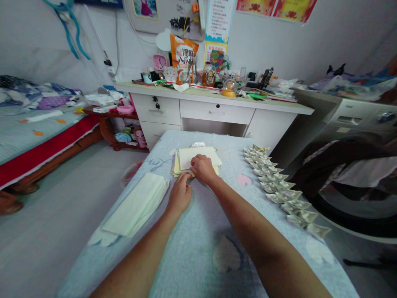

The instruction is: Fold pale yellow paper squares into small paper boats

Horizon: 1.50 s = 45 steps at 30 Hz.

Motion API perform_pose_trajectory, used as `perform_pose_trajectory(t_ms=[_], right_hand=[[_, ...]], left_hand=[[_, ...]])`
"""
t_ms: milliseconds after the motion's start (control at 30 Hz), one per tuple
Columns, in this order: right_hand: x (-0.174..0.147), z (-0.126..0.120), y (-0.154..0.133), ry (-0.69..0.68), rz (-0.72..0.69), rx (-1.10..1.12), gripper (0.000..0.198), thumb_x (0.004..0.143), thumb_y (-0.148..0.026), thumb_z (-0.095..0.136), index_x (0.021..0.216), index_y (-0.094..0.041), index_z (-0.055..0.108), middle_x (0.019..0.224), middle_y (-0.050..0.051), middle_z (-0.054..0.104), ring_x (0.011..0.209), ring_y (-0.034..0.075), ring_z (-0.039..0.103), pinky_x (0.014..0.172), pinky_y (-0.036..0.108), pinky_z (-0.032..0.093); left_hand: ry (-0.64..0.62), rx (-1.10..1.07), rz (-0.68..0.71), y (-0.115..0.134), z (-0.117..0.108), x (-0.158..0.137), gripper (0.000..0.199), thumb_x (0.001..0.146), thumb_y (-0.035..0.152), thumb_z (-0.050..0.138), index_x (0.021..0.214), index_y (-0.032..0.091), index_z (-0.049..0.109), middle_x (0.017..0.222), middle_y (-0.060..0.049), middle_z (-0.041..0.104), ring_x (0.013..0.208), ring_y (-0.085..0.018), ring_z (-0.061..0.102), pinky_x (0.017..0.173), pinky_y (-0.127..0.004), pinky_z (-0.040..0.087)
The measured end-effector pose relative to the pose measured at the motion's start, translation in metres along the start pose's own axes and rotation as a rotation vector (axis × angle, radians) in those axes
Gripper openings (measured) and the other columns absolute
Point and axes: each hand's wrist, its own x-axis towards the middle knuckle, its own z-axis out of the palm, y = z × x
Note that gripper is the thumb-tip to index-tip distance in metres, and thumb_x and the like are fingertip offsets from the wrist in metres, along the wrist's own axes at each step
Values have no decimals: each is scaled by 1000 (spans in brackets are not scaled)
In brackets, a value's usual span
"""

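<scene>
A stack of pale yellow and cream paper lies on the cloth-covered table in front of me. My right hand rests over its near part, with curled fingers closed at the front edge of a sheet. Just left of it, my left hand has its fingertips drawn together at the near edge of the stack. Its fingers look pinched on the paper there, though the exact grip is partly hidden. Nearer and to the left lies a flat pile of pale greenish-white paper.
Rows of folded paper pieces stand along the table's right side. Beyond it, a white desk holds a jar, an orange bag and clutter. A bed is at left, a washing machine at right.
</scene>
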Motion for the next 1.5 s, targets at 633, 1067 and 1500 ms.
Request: perform_pose_trajectory(t_ms=[633, 1067, 1500], right_hand=[[5, 6, 3, -15, 37, 2, 12, 83, -26, 60, 93, -20, 64, 100, 8, 59, 94, 24, 49, 80, 34, 35], [-18, 2, -6, 41, -153, -52, 19, 88, -33, 60, 99, -22, 69, 110, 7, 55, 103, 24, 41, 84, 36, 30], [-17, 13, -8, 105, -160, -18, 17, 91, -26, 56, 83, -21, 70, 92, 5, 61, 93, 21, 42, 76, 33, 30]], left_hand=[[-20, 44, -33, -2, 1, -1, 43, 72, 1, 41, 109, 17, 56, 120, -11, 56, 115, -24, 54, 102, -42, 43], [169, -238, -324, -17, 3, 2, 43, 73, 7, 48, 113, 22, 48, 112, -6, 58, 85, -16, 62, 86, -37, 49], [106, -345, -341, -19, 6, 4, 49, 75, 6, 48, 121, 22, 48, 115, -8, 61, 89, -15, 63, 85, -35, 49]])
